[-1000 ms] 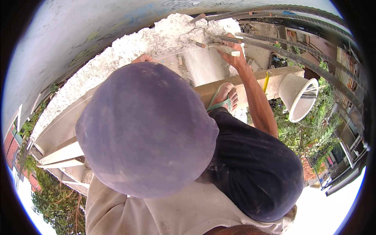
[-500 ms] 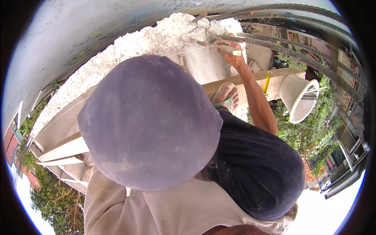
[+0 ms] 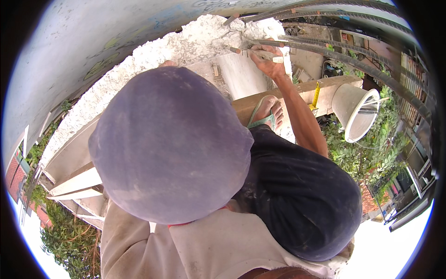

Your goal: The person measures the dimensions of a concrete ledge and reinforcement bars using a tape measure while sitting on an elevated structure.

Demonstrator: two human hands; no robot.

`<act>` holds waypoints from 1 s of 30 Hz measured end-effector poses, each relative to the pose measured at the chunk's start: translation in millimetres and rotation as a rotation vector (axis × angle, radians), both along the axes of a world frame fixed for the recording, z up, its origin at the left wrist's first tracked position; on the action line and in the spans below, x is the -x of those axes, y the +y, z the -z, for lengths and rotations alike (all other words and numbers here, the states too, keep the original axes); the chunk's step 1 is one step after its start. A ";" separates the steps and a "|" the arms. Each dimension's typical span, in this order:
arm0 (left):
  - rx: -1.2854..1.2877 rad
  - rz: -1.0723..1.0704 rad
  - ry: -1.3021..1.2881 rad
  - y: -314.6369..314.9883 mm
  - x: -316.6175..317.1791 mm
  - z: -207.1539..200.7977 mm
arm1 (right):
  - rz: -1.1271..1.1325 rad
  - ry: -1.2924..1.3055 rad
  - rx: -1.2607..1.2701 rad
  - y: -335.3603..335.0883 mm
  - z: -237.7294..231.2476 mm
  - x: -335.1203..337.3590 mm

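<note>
At the far right end of the rough white concrete edge point(image 3: 186, 44), my right hand point(image 3: 269, 63) is closed round a short pale wooden piece point(image 3: 267, 55). A thin string line runs toward that hand, and a rusty bar end point(image 3: 235, 49) sticks out beside it. Only a sliver of my left hand point(image 3: 168, 63) shows, at the concrete edge. A large purple-grey cloth dome point(image 3: 172, 144) hides the rest of that hand and anything in it. My right forearm reaches over a wooden beam point(image 3: 302, 95), past a foot in a green flip-flop point(image 3: 265, 114).
Long ribbed steel bars point(image 3: 344, 53) curve across the upper right. A yellow tape measure point(image 3: 316, 95) stands on the beam near a pale bucket point(image 3: 346, 104) lying tilted. A grey wall point(image 3: 93, 60) rises behind the concrete. Leafy plants point(image 3: 357, 162) show below on the right.
Part of my left hand has come into sight above the purple-grey dome, which has shifted slightly left. My right hand keeps its hold on the wooden piece, barely moved.
</note>
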State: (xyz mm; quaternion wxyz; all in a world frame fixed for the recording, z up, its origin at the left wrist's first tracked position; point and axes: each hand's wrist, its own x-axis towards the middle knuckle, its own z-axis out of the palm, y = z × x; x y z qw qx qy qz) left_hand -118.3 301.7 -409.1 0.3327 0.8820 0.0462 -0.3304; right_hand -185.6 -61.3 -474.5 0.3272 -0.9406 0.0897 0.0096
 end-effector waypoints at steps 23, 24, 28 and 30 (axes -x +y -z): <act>0.174 0.166 0.322 -12.8 -28.9 -52.2 | 0.191 -0.029 -0.018 -23.1 -92.3 51.6; 0.289 0.116 0.309 -13.3 -40.7 -69.3 | 0.257 -0.013 -0.016 -23.2 -106.3 60.7; 0.657 -0.001 0.065 -29.7 -81.5 -151.1 | 0.323 -0.075 0.380 -44.7 -132.4 118.2; 0.751 0.107 -0.121 -59.1 -102.9 -197.4 | 0.460 0.081 0.626 -49.9 -151.6 150.3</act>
